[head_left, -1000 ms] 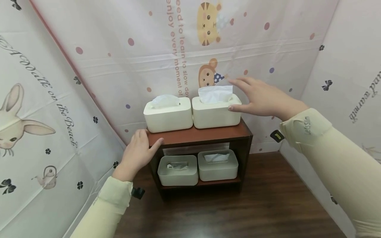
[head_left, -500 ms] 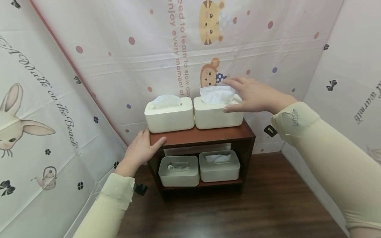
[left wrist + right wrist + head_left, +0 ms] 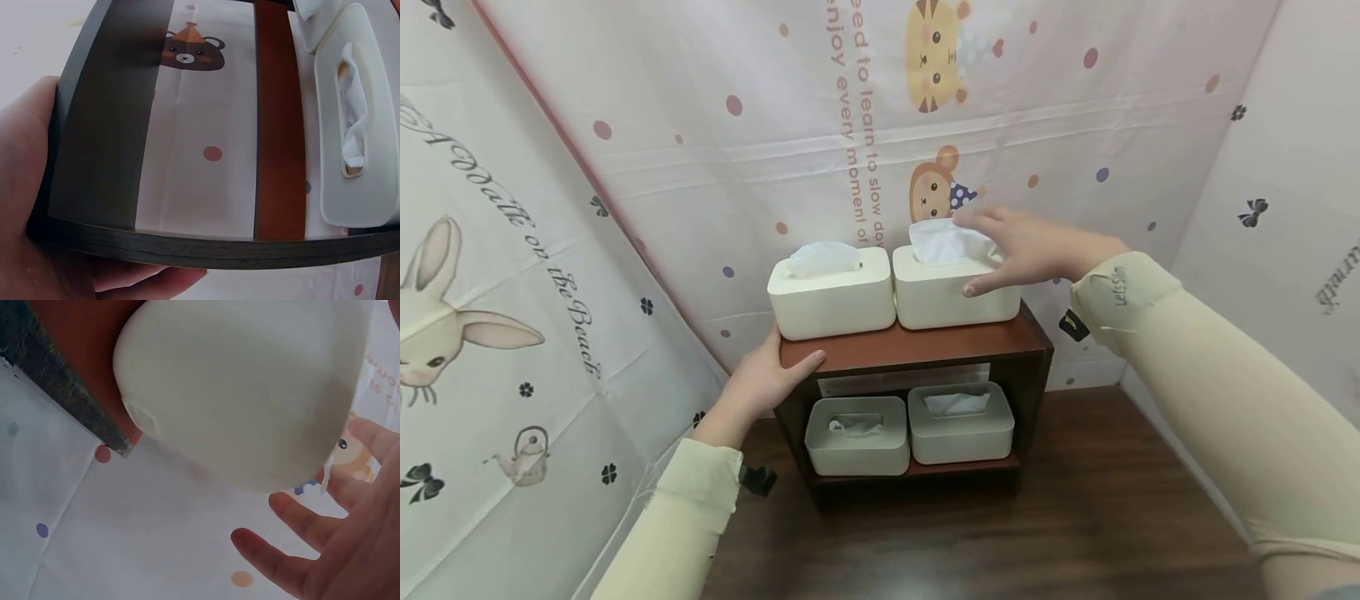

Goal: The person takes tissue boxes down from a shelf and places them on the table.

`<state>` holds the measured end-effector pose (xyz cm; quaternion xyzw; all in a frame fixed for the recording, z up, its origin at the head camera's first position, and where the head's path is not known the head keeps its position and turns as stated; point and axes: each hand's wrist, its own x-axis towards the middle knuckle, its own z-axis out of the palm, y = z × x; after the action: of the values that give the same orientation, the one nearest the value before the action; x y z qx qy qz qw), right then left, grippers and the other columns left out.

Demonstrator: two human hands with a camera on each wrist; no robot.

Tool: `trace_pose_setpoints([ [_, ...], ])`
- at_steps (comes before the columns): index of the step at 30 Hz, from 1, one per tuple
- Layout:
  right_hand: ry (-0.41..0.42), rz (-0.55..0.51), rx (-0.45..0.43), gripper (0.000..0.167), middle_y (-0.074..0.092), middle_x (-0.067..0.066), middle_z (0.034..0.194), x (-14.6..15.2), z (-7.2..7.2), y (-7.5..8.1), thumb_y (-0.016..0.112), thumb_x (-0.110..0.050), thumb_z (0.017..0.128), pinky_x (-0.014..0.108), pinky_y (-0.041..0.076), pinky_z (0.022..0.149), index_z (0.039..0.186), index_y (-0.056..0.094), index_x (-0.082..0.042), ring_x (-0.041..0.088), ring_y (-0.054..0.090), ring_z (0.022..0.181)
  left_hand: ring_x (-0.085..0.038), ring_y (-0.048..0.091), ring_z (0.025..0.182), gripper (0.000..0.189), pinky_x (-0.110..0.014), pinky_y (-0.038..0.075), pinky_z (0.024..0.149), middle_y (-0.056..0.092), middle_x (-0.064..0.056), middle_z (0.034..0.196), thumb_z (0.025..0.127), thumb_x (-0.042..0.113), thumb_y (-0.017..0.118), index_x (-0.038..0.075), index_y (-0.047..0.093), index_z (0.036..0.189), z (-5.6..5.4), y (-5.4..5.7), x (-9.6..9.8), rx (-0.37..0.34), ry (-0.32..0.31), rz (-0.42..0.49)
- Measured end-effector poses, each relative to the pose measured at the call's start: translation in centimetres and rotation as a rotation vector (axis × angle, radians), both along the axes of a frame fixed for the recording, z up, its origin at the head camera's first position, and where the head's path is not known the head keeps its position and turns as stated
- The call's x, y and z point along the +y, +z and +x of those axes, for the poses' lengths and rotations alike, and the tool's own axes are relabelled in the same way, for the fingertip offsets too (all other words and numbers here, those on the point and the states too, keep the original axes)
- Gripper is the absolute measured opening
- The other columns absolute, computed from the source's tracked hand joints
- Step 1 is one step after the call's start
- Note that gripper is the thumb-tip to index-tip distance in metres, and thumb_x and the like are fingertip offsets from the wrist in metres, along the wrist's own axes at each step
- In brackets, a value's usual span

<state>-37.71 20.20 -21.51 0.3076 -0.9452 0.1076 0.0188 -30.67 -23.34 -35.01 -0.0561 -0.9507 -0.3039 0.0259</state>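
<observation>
The right sleeve (image 3: pixel 1210 400) and left sleeve (image 3: pixel 677 508) occupied the nearest position. The left hand (image 3: pixel 760 377) gripped the left front corner of the two-level shelf (image 3: pixel 917 348), thumb on the top edge, fingers along the side. On the lower level, the lower left box (image 3: pixel 859 458) and lower right box (image 3: pixel 962 450) sat side by side, slots upward.

On the top board, the upper right box (image 3: pixel 936 304) was located at the right end, just beside the upper left box (image 3: pixel 835 312). Its long axis ran left to right, roughly parallel to the front edge of the shelf; its slotted face pointed up, and a white tissue (image 3: pixel 943 242) projected from the slot. The right hand (image 3: pixel 1026 246) was positioned about the right end of this box, thumb in front and fingers spread apart towards the rear; whether it touched the box could not be told. The hands were well apart. Behind stood a printed backdrop (image 3: pixel 1075 142).
</observation>
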Motion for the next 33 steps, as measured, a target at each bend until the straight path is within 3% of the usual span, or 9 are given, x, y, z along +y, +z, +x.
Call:
trace_pose_setpoints([
  [9,-0.007,-0.022,-0.072,0.114,0.025,0.024,0.176,-0.2,-1.6,-1.6,0.085,-0.068,0.088,0.071,0.026,0.124,0.175,0.029,-0.020,0.048,0.028,0.159,-0.050,0.048,0.149,0.114,-0.068,0.041,0.116,0.044,-0.026,0.168,0.097,0.084,0.057,0.028,0.000,0.178,0.0,-0.3,0.3,0.013,-0.003,-0.013],
  [15,-0.027,-0.020,-0.013,0.106,0.035,0.023,0.169,-0.3,-2.3,-3.0,0.082,-0.074,0.086,0.070,0.031,0.119,0.170,0.041,-0.024,0.049,0.032,0.152,-0.049,0.053,0.145,0.114,-0.066,0.046,0.111,0.045,-0.027,0.167,0.097,0.084,0.057,0.029,-0.001,0.178,0.3,-0.2,0.4,0.002,0.007,-0.006],
  [19,-0.030,-0.026,0.003,0.107,0.036,0.024,0.169,-0.7,-2.4,-3.1,0.082,-0.074,0.085,0.072,0.033,0.118,0.170,0.041,-0.025,0.050,0.033,0.151,-0.048,0.056,0.142,0.115,-0.065,0.049,0.108,0.046,-0.027,0.166,0.097,0.085,0.057,0.028,0.001,0.178,0.6,0.0,0.2,0.001,0.022,-0.005],
  [23,-0.034,-0.013,0.013,0.107,0.036,0.026,0.168,-1.0,-2.5,-3.1,0.082,-0.076,0.085,0.072,0.033,0.117,0.170,0.040,-0.026,0.051,0.033,0.149,-0.049,0.052,0.146,0.114,-0.067,0.045,0.113,0.045,-0.027,0.167,0.097,0.084,0.058,0.025,0.003,0.178,0.6,0.1,0.0,0.007,0.026,-0.007],
  [33,-0.028,0.015,-0.020,0.110,0.034,0.028,0.168,-0.8,-3.1,-3.3,0.081,-0.076,0.085,0.074,0.033,0.117,0.171,0.037,-0.023,0.053,0.033,0.149,-0.047,0.050,0.149,0.113,-0.066,0.041,0.117,0.046,-0.024,0.167,0.097,0.082,0.060,0.024,0.007,0.178,-0.1,-0.3,0.3,0.022,0.005,-0.001],
])
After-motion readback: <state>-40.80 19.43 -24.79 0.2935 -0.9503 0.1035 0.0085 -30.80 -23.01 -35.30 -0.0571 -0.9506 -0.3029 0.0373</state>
